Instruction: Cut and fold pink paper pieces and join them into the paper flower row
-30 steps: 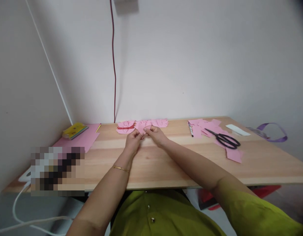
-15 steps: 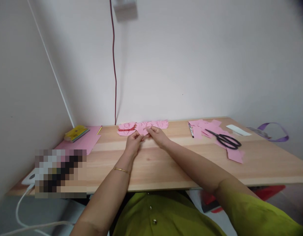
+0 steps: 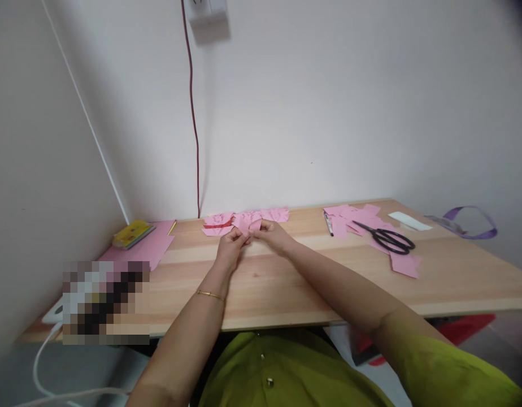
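My left hand (image 3: pixel 232 244) and my right hand (image 3: pixel 273 234) meet near the back of the wooden table, fingertips almost touching. Between them is a piece of pink paper (image 3: pixel 255 225), pinched by the fingers of both. Its lower part is hidden by the fingers. Just behind it lie pink paper cutouts (image 3: pixel 274 215) with jagged edges, in a row along the wall. The leftmost cutout (image 3: pixel 218 219) has a dark red strip (image 3: pixel 217 225) lying across it.
On the right are black-handled scissors (image 3: pixel 390 239), pink paper scraps (image 3: pixel 362 213), a marker (image 3: pixel 329 224) and a white strip (image 3: pixel 409 221). At left, a yellow packet (image 3: pixel 133 233) rests on pink sheets (image 3: pixel 159 243) beside a pencil (image 3: pixel 172 228). A purple strap (image 3: pixel 473 220) is at the far right.
My right hand's fingers have shifted slightly down around the pink paper, and more of the paper shows between my hands. The view has tilted a little. The scissors and scraps stay put.
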